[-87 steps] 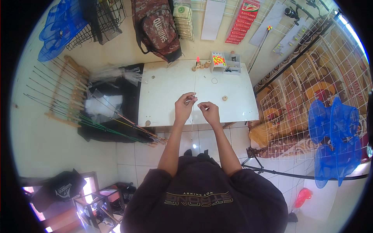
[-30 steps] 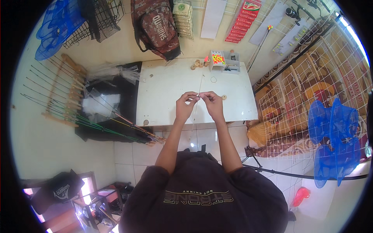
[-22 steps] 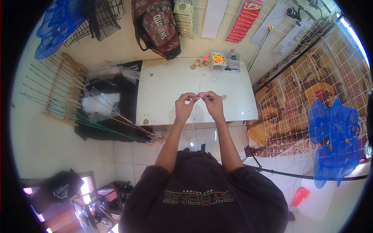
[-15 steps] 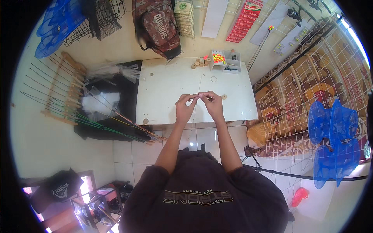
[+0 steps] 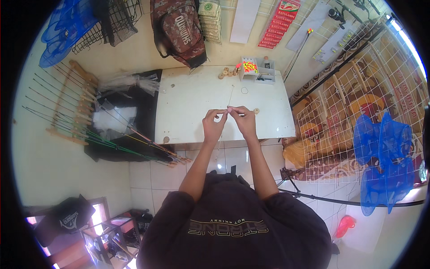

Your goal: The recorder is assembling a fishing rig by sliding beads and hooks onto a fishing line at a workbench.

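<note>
Person: wears a dark top and stands on the white tile floor point(image 5: 148, 179) at the near edge of the bench point(image 5: 188, 116); both bare arms reach up over it.
Left hand point(image 5: 213, 127): it is held over the near part of the bench. Its fingers point(image 5: 215, 113) are bent and pinched at the tips. What they pinch is too small to tell; it may be one end of the thin line.
Right hand point(image 5: 244, 121): it is just beside the left hand, and the fingertips of both hands almost meet. These fingers are pinched shut too, on something tiny that cannot be made out.
Thin line point(image 5: 230, 95): a very thin pale line runs from the pinched fingertips up across the white top.
Small round spool point(image 5: 256, 110): it lies on the bench, just beside the right hand.
Little ring point(image 5: 244, 90): it lies farther out on the bench, apart from the hands.
Small box point(image 5: 256, 70): it sits at the far edge and has bright orange and yellow bits inside.
Wooden spools point(image 5: 226, 72): a few sit near the box.
Backpack point(image 5: 179, 27): it is past the far edge of the bench.
</note>
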Motion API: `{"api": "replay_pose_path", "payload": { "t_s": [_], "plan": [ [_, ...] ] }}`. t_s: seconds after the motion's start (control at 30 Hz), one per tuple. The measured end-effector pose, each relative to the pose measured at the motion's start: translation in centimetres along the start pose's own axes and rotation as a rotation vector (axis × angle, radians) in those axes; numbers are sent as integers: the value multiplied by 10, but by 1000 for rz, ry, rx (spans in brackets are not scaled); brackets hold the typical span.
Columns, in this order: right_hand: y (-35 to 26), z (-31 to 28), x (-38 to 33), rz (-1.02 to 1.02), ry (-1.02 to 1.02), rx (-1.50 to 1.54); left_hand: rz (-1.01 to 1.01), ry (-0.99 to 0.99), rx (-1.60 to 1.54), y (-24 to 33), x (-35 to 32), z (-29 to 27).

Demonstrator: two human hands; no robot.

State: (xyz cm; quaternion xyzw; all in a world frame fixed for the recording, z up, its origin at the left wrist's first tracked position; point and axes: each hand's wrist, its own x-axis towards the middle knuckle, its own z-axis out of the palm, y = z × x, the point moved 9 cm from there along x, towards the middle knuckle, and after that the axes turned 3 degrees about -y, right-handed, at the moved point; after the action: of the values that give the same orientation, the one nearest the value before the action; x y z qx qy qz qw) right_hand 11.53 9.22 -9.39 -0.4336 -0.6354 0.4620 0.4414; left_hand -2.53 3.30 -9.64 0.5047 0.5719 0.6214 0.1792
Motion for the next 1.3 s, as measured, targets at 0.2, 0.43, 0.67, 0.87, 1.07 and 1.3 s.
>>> {"api": "replay_pose_path", "payload": {
  "t_s": [0.2, 0.43, 0.67, 0.87, 1.07, 1.3],
  "plan": [
    [-2, 0, -3, -19, -12, -51, -1, 19, 10, 2, -3, 1],
    [-12, 3, -5, -45, -49, -109, -9, 8, 46, 4, -5, 0],
    [-6, 2, -2, -85, -37, -118, 17, -41, 1, 5, -6, -2],
    [-9, 2, -2, -106, -10, -95, -20, -137, -95, 9, -5, 3],
    [-9, -4, -4, -48, -18, -68, -63, -186, -10, 6, -8, 8],
    [7, -10, -9, 39, -69, 55, -10, -133, -73, 2, -5, 7]
  ]
}}
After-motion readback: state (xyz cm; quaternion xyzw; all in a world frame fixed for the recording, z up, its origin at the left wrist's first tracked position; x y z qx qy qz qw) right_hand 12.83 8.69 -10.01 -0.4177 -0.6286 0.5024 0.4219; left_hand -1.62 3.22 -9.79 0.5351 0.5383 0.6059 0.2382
